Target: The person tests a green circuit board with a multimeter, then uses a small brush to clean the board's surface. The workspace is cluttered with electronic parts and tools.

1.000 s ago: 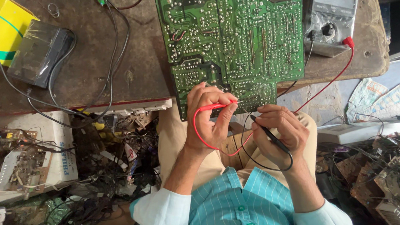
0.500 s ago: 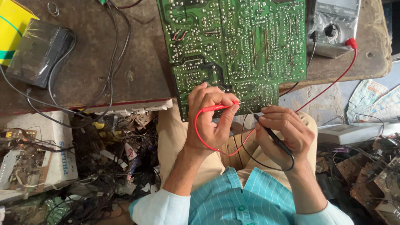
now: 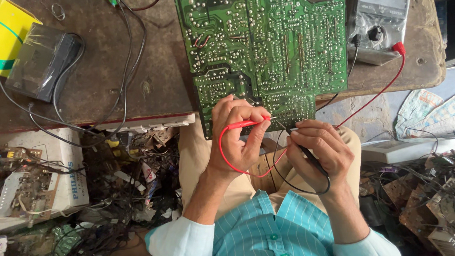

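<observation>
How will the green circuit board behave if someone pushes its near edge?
The green circuit board looks flat and rigid, so it would probably slide as one piece rather than bend. Its near edge overhangs the table, so it may tip if pressed down there. Its many solder points suggest rough handling could damage it.

Head camera, straight down, close above workbench (image 3: 98, 90).
</observation>
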